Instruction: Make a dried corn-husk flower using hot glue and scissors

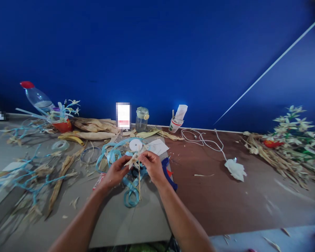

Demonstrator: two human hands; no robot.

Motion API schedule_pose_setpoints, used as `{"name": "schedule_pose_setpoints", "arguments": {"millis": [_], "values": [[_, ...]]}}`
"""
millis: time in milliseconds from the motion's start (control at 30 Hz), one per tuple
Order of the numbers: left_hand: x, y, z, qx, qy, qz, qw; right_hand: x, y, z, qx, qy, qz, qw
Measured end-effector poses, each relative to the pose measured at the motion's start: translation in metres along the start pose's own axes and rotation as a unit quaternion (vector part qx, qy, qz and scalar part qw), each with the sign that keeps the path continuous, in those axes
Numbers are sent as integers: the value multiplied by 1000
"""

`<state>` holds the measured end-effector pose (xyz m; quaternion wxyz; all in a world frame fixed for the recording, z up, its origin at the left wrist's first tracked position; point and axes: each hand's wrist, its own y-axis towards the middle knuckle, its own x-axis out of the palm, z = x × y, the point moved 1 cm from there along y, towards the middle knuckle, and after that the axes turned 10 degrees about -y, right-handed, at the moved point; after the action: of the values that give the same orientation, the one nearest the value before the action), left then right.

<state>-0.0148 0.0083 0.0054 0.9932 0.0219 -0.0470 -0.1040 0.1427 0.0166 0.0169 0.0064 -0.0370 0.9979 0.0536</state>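
Observation:
My left hand (pixel 117 172) and my right hand (pixel 152 164) meet over the grey board (pixel 136 220), both pinched on a small pale husk flower (pixel 133 160) that sits on a thin straw stem (pixel 139 178). The stem hangs down between my wrists. Loose light-blue ribbon (pixel 131 196) curls on the board under and around my hands, with a white ribbon roll (pixel 135 145) just beyond them. A blue-handled tool (pixel 170 176) lies right beside my right wrist.
Dried corn husks (pixel 94 129) and blue-wrapped stems (pixel 34 175) litter the left. A glass jar (pixel 142 119), a paper cup (pixel 176 123) and a tilted plastic bottle (pixel 38 98) stand by the blue wall. A white cable (pixel 203 140), a white glue gun (pixel 235 169) and finished flowers (pixel 294 140) lie right.

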Motion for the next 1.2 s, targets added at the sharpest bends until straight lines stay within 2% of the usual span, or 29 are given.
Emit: {"name": "schedule_pose_setpoints", "arguments": {"millis": [200,400,500,600,733,833,900,1033,1200], "values": [[-1,3,-4,61,39,49,996,-1,-3,-7,-33,-49,13,998],[-8,5,-8,70,37,113,991,-9,2,-2,-38,-70,110,991],[-14,6,-11,92,62,148,983,-10,4,2,-43,-158,99,982],[-21,8,-15,114,93,179,973,-5,1,7,-18,-328,32,944],[-27,10,-21,140,124,198,962,6,-7,11,27,-543,-70,837],[-29,11,-25,159,162,191,955,11,-11,9,30,-616,-110,780],[-30,10,-24,172,191,185,949,12,-11,5,35,-631,-113,767],[-30,9,-20,194,220,184,938,7,-7,-5,58,-635,-88,765],[-29,8,-15,197,216,181,939,-12,22,-14,86,-644,-56,758]]}}
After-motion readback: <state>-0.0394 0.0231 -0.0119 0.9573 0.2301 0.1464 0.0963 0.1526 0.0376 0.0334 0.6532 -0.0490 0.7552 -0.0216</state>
